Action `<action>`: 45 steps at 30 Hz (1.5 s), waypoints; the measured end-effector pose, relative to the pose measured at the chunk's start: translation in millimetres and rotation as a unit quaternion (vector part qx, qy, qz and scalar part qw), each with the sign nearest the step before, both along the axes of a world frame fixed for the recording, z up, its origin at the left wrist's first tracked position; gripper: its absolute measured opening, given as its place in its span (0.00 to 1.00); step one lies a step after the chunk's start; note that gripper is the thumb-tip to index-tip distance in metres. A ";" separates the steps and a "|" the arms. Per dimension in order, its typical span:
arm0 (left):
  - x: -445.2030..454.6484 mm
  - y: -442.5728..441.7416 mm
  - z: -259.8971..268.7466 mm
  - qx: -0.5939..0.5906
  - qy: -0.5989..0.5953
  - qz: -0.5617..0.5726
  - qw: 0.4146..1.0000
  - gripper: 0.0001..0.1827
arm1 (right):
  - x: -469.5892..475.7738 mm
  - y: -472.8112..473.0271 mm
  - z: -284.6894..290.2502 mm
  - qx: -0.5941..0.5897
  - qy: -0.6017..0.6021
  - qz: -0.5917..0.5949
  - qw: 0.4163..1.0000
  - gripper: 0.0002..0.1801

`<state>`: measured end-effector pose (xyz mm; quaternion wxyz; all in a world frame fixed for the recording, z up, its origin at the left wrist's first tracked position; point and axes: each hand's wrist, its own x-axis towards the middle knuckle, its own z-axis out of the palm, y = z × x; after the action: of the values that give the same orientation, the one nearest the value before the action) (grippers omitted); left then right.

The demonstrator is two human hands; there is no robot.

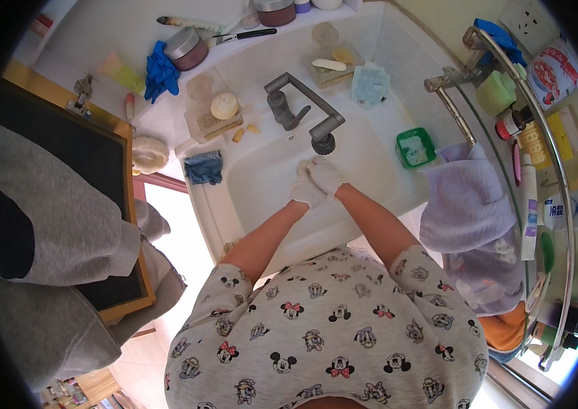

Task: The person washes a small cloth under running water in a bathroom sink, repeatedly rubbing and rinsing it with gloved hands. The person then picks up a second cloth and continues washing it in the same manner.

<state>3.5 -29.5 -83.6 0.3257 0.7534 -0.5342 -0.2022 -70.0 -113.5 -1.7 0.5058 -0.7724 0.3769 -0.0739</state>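
Over the white sink basin (pixel 263 179), my left hand (pixel 307 191) and my right hand (pixel 327 175) are pressed together just below the outlet of the dark grey faucet (pixel 323 140). Both are white up to the wrist; whether this is lather or thin gloves I cannot tell. My right hand lies curled against the fingers of my left. A pale patch shows at the left fingertips, too small to tell as skin or a held thing. No running water is visible at the outlet.
Behind the basin stand a soap dish (pixel 207 125) with a round soap (pixel 225 106) and another dish (pixel 335 76) with a white bar (pixel 328 64). A green box (pixel 415 148) and folded blue cloth (pixel 203 167) flank the basin. Right hang purple towels (pixel 468 204) and a rail (pixel 557 153).
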 end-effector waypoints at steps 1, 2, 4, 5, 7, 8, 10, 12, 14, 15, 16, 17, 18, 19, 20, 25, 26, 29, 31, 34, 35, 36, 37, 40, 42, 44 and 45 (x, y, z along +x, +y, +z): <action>-9.6 -3.5 15.0 0.044 0.028 0.027 0.998 0.50 | -0.5 -1.6 -18.2 -0.052 0.030 -0.012 0.998 0.17; -20.6 -2.9 30.3 0.117 0.046 0.046 0.991 0.48 | -3.6 -4.2 -35.3 -0.103 0.061 -0.023 0.993 0.17; -21.6 7.5 41.1 0.149 0.036 0.075 0.985 0.44 | -1.8 8.9 -38.9 -0.101 0.090 -0.040 0.990 0.18; -12.4 13.4 23.7 0.104 0.008 0.084 0.991 0.41 | 5.2 14.8 -30.5 -0.106 0.097 -0.040 0.989 0.18; -14.1 10.7 39.5 0.061 -0.023 0.044 0.997 0.35 | 0.1 1.3 -27.1 0.075 0.027 -0.051 0.995 0.18; -14.6 8.5 55.3 0.059 -0.030 0.011 0.998 0.32 | -5.4 -5.5 -26.4 0.167 -0.009 -0.057 0.984 0.18; -6.9 11.5 81.4 0.113 0.185 -0.012 0.976 0.27 | -25.7 -16.4 -22.3 0.324 -0.217 -0.012 0.921 0.18; 10.3 22.9 87.9 0.202 0.593 0.015 0.780 0.25 | -42.1 -14.5 -6.7 0.376 -0.298 0.007 0.877 0.19; 5.2 33.3 124.7 0.158 0.677 -0.005 0.719 0.24 | -62.8 -2.7 67.3 0.332 -0.264 -0.008 0.906 0.20; -0.7 34.3 139.1 0.140 0.714 -0.022 0.686 0.24 | -64.4 -6.8 63.9 0.331 -0.283 0.011 0.900 0.20; -3.3 37.1 137.4 0.118 0.736 -0.037 0.666 0.27 | -63.1 -7.0 54.6 0.336 -0.300 0.032 0.892 0.21; -5.5 39.1 133.8 0.095 0.757 -0.052 0.644 0.30 | -63.3 -7.9 45.9 0.340 -0.316 0.054 0.884 0.22; -7.9 41.5 131.5 0.072 0.777 -0.065 0.621 0.32 | -63.1 -5.2 47.5 0.411 -0.336 0.042 0.846 0.22; -11.7 43.8 129.3 0.050 0.818 -0.063 0.569 0.33 | -62.4 -0.7 48.7 0.480 -0.355 0.030 0.802 0.21; -16.9 45.2 127.1 0.028 0.855 -0.060 0.515 0.34 | -61.0 2.9 50.5 0.545 -0.370 0.018 0.752 0.21; -46.0 50.7 140.9 -0.051 0.889 0.128 0.436 0.32 | -54.7 -0.7 73.1 0.458 -0.325 0.136 0.816 0.19; -42.5 63.6 141.5 -0.026 0.875 0.035 0.483 0.29 | -54.3 -4.7 69.3 0.407 -0.287 0.153 0.854 0.18; -39.7 68.2 164.8 0.033 0.755 0.006 0.655 0.20 | -46.7 4.9 106.1 0.331 -0.192 0.164 0.909 0.16; -33.4 56.9 165.0 0.064 0.653 0.040 0.754 0.17 | -35.9 5.6 99.8 0.285 -0.153 0.122 0.938 0.15; -23.4 37.7 127.7 0.127 0.496 0.058 0.857 0.18 | -16.1 7.3 75.7 0.241 -0.129 0.061 0.960 0.14; -21.5 29.3 123.6 0.166 0.434 0.059 0.884 0.19 | -11.5 7.6 63.7 0.229 -0.127 0.036 0.964 0.13; -24.1 23.6 118.5 0.201 0.369 0.062 0.905 0.20 | -8.5 3.6 39.3 0.182 -0.119 0.023 0.976 0.13; -30.5 21.1 88.7 0.092 0.263 0.069 0.958 0.24 | -5.6 -1.0 10.5 0.133 -0.113 0.014 0.984 0.14; -36.4 22.4 19.1 -0.087 0.073 0.101 0.988 0.34 | -1.4 3.5 -14.2 -0.075 -0.006 0.068 0.995 0.16; -34.3 26.1 17.5 -0.017 0.159 0.118 0.980 0.38 | 0.4 8.6 -18.6 -0.116 0.059 0.060 0.990 0.18; -40.4 32.5 72.7 0.060 0.203 0.126 0.969 0.40 | -2.8 13.8 -25.2 -0.026 0.094 -0.023 0.995 0.20; -39.7 33.7 80.7 0.094 0.195 0.129 0.968 0.41 | -1.1 12.6 -27.6 -0.055 0.112 -0.024 0.992 0.21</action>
<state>-36.2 4.2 -2.9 0.3750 0.7893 -0.3371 -0.3504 -71.0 -100.8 -29.3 0.4150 -0.7934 0.4449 -0.0192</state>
